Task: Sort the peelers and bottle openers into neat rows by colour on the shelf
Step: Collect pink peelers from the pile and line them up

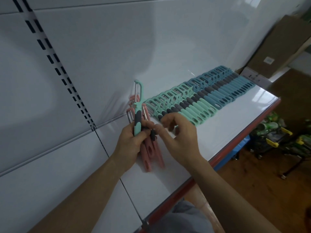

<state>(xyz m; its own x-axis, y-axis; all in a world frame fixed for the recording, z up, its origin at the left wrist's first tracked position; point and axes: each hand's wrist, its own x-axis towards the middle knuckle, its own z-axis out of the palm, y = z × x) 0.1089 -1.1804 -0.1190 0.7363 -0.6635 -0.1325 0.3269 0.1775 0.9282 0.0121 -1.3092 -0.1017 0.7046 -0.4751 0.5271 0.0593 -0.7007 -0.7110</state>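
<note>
Holding one mint peeler [138, 115] upright over the white shelf [235, 120], near its back panel.
Left hand [130, 143] is clamped round it and a bundle of pink peelers [151, 153]. Right hand [178, 138], fingers curled, meets the bundle; blur hides any grip. Mint row [183, 106] and blue row [232, 88] lie alongside.

Single head-worn wide-angle view, looking forward and down, tilted, close above the white shelf [234, 121]
</note>
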